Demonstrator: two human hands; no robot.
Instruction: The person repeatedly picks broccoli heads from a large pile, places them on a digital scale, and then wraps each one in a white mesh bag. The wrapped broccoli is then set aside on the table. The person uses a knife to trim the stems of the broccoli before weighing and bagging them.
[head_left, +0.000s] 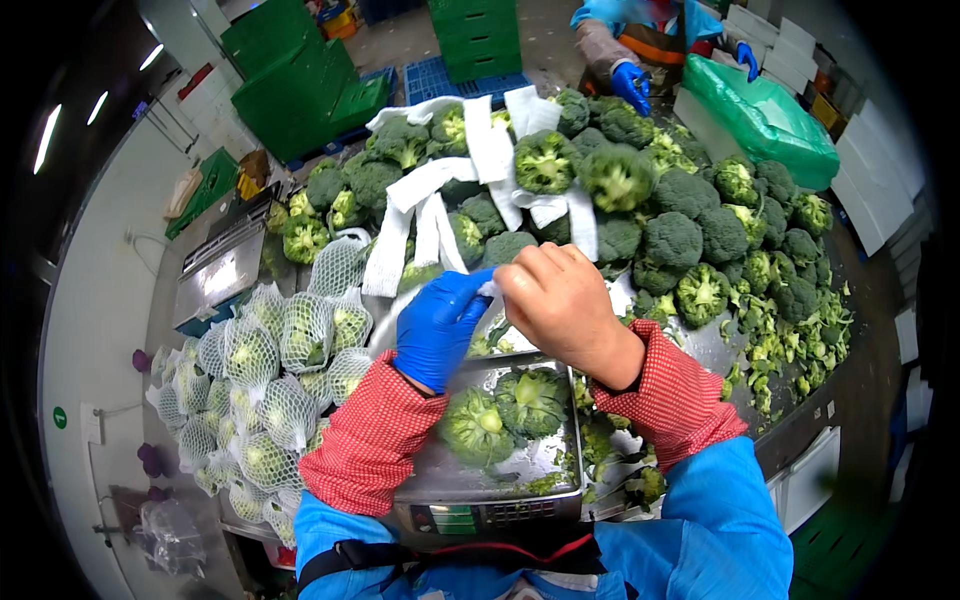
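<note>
My left hand (437, 324), in a blue glove, and my bare right hand (559, 304) meet in front of me. Between their fingertips is the end of a white foam net sleeve (489, 288). Its blurred white length (386, 330) appears to trail behind my left hand. Below my wrists, two broccoli heads (504, 420) lie stem side up on the metal pan of a weighing scale (427, 480). Flattened white net sleeves (431, 184) are draped over the broccoli pile (675, 225) beyond my hands. The fingers partly hide what they pinch.
Netted broccoli heads (262, 405) are heaped at left, beside a metal-topped device (217, 281). Broccoli trimmings (780, 352) litter the table's right side. Across the table, a co-worker's blue-gloved hand (631, 86) is near a green-lined box (757, 120). Green crates (292, 82) stand behind.
</note>
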